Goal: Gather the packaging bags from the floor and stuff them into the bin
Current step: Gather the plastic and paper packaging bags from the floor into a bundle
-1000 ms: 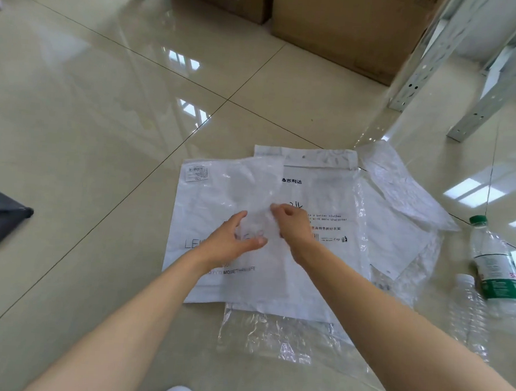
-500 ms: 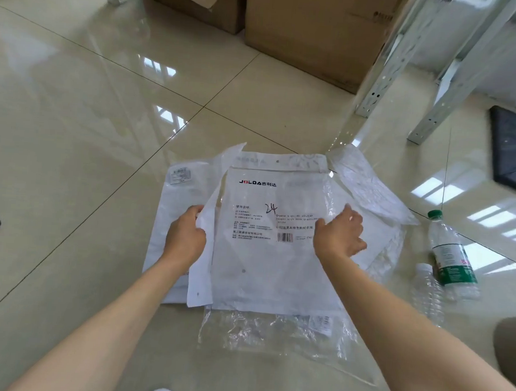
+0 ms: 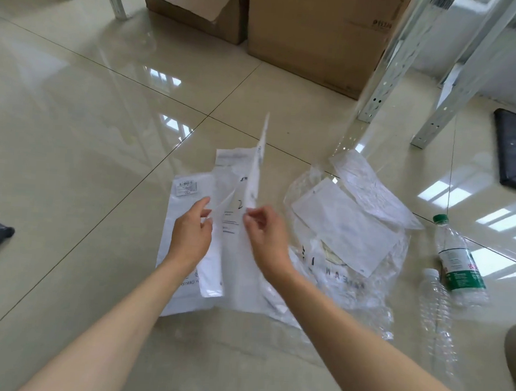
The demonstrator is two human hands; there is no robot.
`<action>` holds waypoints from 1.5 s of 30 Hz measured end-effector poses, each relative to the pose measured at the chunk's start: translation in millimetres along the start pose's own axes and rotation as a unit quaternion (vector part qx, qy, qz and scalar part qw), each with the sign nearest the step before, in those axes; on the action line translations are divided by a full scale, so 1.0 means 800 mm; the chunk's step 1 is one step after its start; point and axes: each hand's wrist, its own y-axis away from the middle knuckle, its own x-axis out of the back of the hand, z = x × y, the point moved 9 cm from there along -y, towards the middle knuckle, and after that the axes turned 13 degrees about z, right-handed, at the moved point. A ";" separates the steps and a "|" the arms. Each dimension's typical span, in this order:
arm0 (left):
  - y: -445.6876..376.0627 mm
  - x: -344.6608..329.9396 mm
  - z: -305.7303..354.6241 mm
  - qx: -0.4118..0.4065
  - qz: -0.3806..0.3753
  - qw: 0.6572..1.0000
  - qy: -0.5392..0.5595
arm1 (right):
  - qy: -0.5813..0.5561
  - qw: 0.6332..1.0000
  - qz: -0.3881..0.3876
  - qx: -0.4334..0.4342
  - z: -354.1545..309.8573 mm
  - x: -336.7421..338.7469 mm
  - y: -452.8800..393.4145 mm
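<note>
On the glossy tiled floor [image 3: 74, 123] a flat white bag [image 3: 186, 209] with a small label lies under the left hand [image 3: 192, 232], whose grip is spread, fingers loosely open over its surface and touching the edge of the next sheet. Just to its right, the right hand [image 3: 263, 235] pinches a thin white printed bag [image 3: 252, 195] between thumb and fingertips, so it stands nearly on edge, its top corner pointing up. Half a second ago this bag lay flat with a hand at each side; now it is folded upright, and the crinkled clear bags [image 3: 354, 231] beside it are uncovered. Farther right lie two ribbed plastic bottles [image 3: 455, 264], one green-labelled.
</note>
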 end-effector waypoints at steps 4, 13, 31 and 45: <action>-0.009 0.018 -0.018 0.087 0.011 0.988 0.126 | -0.087 0.990 -0.082 -0.078 0.001 -0.061 0.038; -0.007 0.029 -0.047 0.074 -0.043 0.995 0.057 | -0.133 0.948 -0.196 -0.212 0.041 -0.107 0.052; -0.012 0.039 -0.053 -0.008 0.026 0.990 -0.136 | 0.517 0.851 -0.013 -0.093 0.135 0.051 -0.025; -0.006 0.043 -0.043 -0.011 0.035 0.992 -0.121 | 0.276 0.958 0.000 -0.074 0.108 0.027 -0.026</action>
